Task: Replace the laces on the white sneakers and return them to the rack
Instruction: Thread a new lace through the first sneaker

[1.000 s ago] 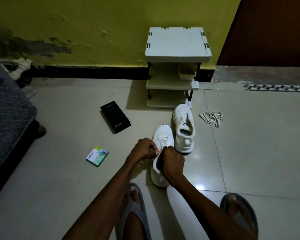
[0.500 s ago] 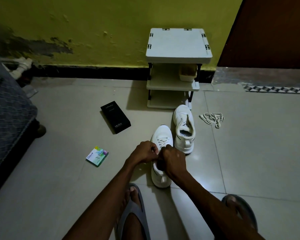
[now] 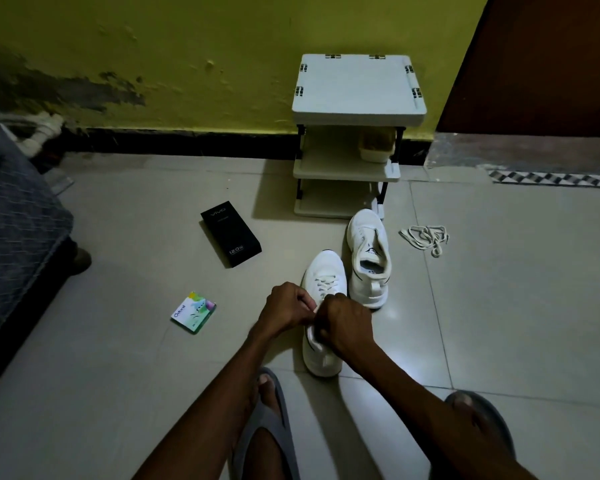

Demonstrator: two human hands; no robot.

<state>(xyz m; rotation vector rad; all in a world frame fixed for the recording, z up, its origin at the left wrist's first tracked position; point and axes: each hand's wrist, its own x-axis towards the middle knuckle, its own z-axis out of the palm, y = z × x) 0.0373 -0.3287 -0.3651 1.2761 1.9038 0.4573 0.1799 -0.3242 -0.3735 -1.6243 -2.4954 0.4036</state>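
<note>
Our left hand (image 3: 286, 308) and right hand (image 3: 347, 323) meet over the near sneaker (image 3: 326, 268) on the floor (image 3: 499, 306), each grip pinching its lace (image 3: 326, 285); the second sneaker (image 3: 368, 251) stands just beyond; loose laces (image 3: 426, 237) lie to its right; the rack (image 3: 357, 88) stands against the wall (image 3: 187, 46).

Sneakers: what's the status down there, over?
Left hand and right hand both pinching the lace on the near sneaker. Far sneaker looks unlaced. Loose laces on the floor, clear of the hands.
</note>
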